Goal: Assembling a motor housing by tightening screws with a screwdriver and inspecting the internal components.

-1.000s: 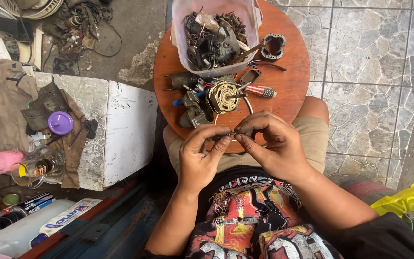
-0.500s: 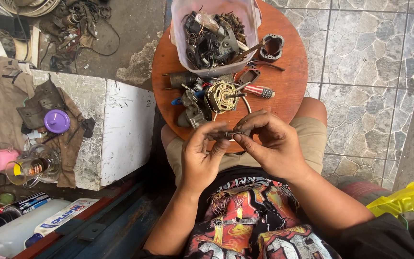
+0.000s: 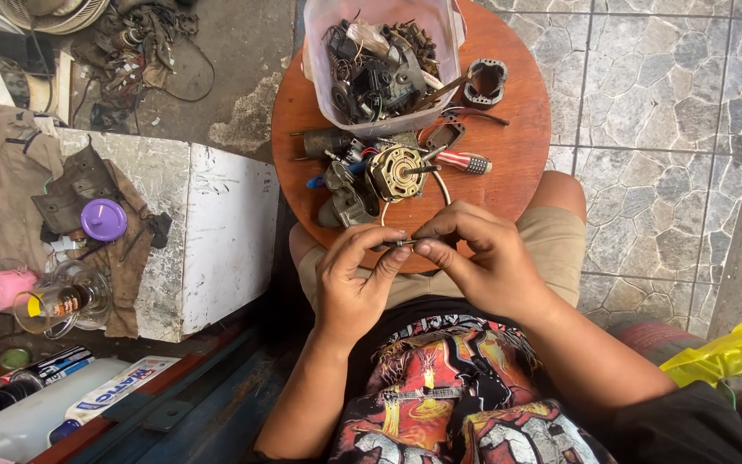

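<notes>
My left hand (image 3: pixel 354 279) and my right hand (image 3: pixel 478 258) meet fingertip to fingertip over the near edge of a round wooden table (image 3: pixel 521 137). Between them they pinch a small dark metal part (image 3: pixel 404 244), mostly hidden by the fingers. Thin wires run from it up to a small electric motor with copper windings (image 3: pixel 395 172) lying on the table just beyond my hands. A red-and-white striped screwdriver (image 3: pixel 464 161) rests to the right of the motor.
A clear plastic tub (image 3: pixel 386 60) full of dark parts and wires stands at the table's far side, a black ring-shaped part (image 3: pixel 484 80) beside it. Left of my knees is a white block (image 3: pixel 216 223) with cloth and a purple lid (image 3: pixel 103 219). Bottles lie bottom left.
My hands have stayed together at the table's near edge, fingers shifting slightly on the small part. The view has drifted a little; nothing on the table moved.
</notes>
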